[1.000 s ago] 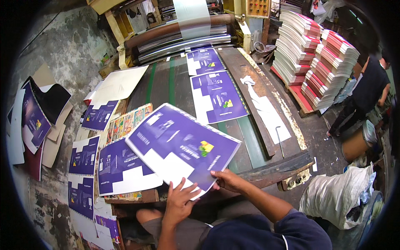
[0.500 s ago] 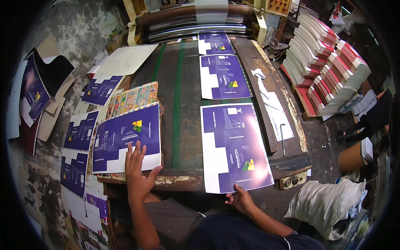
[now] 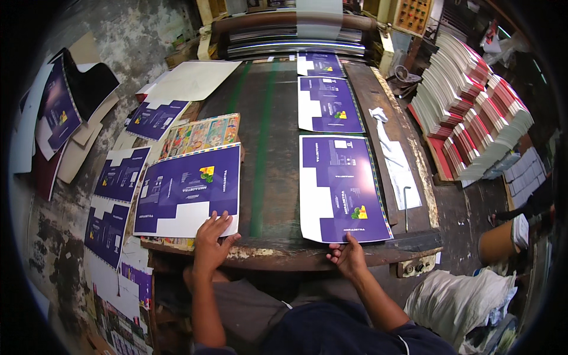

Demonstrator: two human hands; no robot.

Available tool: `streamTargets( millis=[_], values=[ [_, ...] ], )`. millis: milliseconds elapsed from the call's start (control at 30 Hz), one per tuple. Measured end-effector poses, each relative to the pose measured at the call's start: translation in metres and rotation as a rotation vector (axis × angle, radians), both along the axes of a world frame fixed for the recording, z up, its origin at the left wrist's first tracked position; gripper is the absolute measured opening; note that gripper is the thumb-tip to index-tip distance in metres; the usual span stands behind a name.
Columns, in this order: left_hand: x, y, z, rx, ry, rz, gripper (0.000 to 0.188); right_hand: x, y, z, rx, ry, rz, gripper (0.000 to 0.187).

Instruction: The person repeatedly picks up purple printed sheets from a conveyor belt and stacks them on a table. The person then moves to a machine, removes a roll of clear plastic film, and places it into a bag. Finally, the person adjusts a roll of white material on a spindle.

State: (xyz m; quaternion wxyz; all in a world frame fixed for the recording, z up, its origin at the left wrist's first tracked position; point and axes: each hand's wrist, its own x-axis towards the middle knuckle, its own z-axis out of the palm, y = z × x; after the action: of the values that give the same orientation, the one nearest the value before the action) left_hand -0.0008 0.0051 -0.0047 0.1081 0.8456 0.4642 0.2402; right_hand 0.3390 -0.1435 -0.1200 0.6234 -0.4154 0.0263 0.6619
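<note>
A purple printed sheet (image 3: 340,189) lies at the near right of a dark desk (image 3: 281,177), its front edge pinched between the thumb and curled fingers of the right hand (image 3: 348,254). The left hand (image 3: 212,245), fingers loosely spread, grips nothing and rests on the near right corner of a left pile (image 3: 189,189) topped with a matching sheet. An uneven push by the right hand could skew the pinched sheet, so that it overlaps the next sheet (image 3: 331,106) just ahead or catches the wooden rail (image 3: 374,142) along its right. Pressure from the left hand might drag the pile's top sheet askew. Beyond, the farthest sheet (image 3: 319,64) lies near the rollers (image 3: 296,47); whether it touches them is hard to tell. Right of the rail are a hex key (image 3: 406,204) and white paper (image 3: 401,174); farther right, red-and-white stacks (image 3: 467,112) stand off the desk.
</note>
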Motion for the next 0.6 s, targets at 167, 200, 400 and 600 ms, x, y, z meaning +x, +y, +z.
streamTargets(
  millis=[167, 200, 400, 600],
  values=[
    [-0.007, 0.006, 0.009, -0.160, -0.236, 0.007, 0.027, 0.003, 0.026, -0.012, 0.016, 0.013, -0.046, 0.038],
    [-0.008, 0.006, 0.009, -0.190, -0.284, 0.045, 0.027, 0.000, 0.030, -0.015, 0.012, -0.016, -0.086, 0.038],
    [-0.003, 0.025, 0.002, -0.405, -1.493, 0.415, 0.039, -0.005, 0.042, -0.017, 0.003, -0.057, -0.309, 0.042],
    [0.034, -0.034, 0.018, -0.134, -0.423, 0.108, 0.028, -0.009, 0.030, 0.029, 0.165, -0.110, 0.026, 0.043]
  ],
)
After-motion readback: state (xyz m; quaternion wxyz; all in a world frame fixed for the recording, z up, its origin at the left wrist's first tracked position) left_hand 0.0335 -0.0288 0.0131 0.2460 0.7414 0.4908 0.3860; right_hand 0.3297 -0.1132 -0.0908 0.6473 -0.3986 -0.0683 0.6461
